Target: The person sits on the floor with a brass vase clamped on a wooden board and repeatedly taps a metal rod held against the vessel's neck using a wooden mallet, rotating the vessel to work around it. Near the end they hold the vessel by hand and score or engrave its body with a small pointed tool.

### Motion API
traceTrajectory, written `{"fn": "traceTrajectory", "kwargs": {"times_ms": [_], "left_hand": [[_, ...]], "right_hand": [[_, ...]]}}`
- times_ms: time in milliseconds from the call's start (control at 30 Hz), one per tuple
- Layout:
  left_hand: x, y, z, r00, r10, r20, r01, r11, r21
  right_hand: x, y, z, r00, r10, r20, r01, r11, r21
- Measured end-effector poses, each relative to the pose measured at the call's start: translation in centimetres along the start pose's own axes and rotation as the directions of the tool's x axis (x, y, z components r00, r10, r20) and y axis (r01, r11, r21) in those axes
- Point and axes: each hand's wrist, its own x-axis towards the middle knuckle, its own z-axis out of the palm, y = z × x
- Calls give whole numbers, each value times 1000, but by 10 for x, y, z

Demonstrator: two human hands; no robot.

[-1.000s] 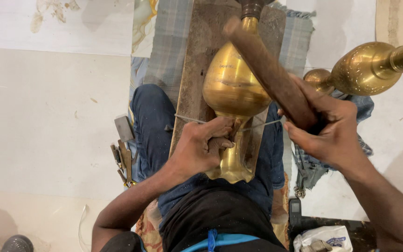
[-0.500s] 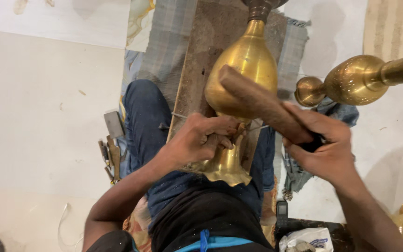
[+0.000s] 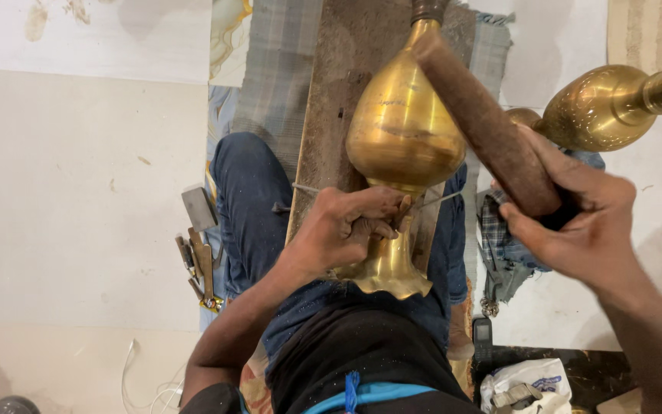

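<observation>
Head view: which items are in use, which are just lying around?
In use: brass vase, thin metal rod in left hand, wooden mallet in right hand.
Lying about: second brass vessel, floor tools, phone, white bag.

A metalworker's floor workshop. Brass vessels (image 3: 404,130) lie around, small hand tools (image 3: 197,264) sit on the pale floor (image 3: 78,192).

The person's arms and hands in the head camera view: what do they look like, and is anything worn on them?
Both arms are bare from what shows of the upper arm down. The left hand and right hand wear no gloves; no rings, watch or bracelets can be seen. No sleeve reaches either forearm. The arms are lean, with fingers uncovered. Near the shoulders only a dark top shows.
</observation>
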Motion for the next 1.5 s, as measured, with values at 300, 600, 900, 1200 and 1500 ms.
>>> {"fn": "traceTrajectory", "kwargs": {"times_ms": [300, 600, 900, 1200, 1500], "left_hand": [[-7, 2, 9, 983, 25, -182, -23, 1000, 12], [-12, -1, 7, 987, -46, -156, 40, 998, -42], [-7, -20, -10, 1000, 22, -20, -25, 987, -157], [-10, -22, -7, 996, 24, -91, -41, 979, -199], [-19, -14, -1, 972, -40, -230, 3, 988, -157]], "right_hand": [[12, 2, 0, 977, 38, 208, -6, 988, -152], [18, -16, 0, 980, 126, 153, -69, 941, -333], [10, -15, 9, 996, -78, 42, 82, 990, -111], [15, -16, 3, 990, 11, 139, 27, 963, -267], [21, -9, -2, 972, 43, 230, 8, 976, -216]]}}
